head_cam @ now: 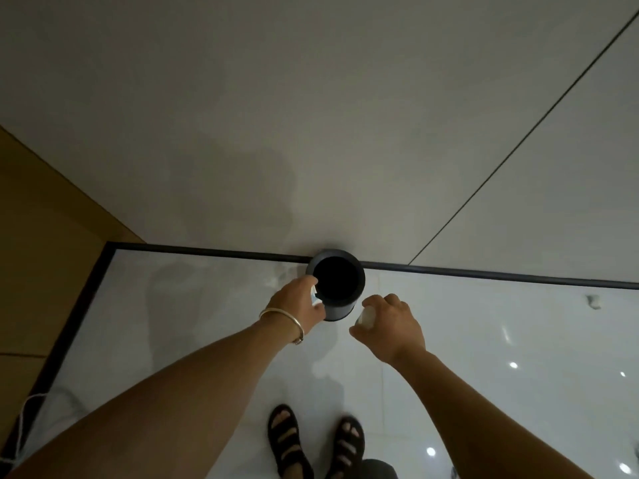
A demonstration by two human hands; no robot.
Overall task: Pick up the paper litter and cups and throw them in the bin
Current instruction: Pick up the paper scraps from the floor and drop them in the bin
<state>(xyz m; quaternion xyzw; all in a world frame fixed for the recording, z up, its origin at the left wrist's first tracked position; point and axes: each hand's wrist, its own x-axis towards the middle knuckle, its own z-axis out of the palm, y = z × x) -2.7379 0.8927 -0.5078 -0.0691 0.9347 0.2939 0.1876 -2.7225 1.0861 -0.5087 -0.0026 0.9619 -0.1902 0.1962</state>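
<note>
Just beside a black bin, two hands hold pale litter

Seen from above, a person stands on a glossy white floor [484,340] with both bare arms stretched forward. A round black bin [340,305] stands upright on the floor against a black baseboard [207,253], where the floor meets a plain pale wall [311,115]. Its open mouth is dark, and nothing inside can be made out.

The left hand [297,304] is at the bin's left rim. Its fingers are curled round a small white-and-blue scrap [314,294], most of which is hidden in the grip. A thin gold bangle [281,321] circles that wrist.

The right hand [389,323] is just to the right of the bin, level with its near side and not over the opening. Its fingers and thumb are wrapped round a white object [366,316]; whether it is a cup or crumpled paper cannot be told.

Lower down, two feet in black strappy sandals [287,440] point toward the bin. Far to the right, a small pale piece of litter [593,301] lies on the floor near the baseboard. A white cord [26,409] loops at the lower left edge.
</note>
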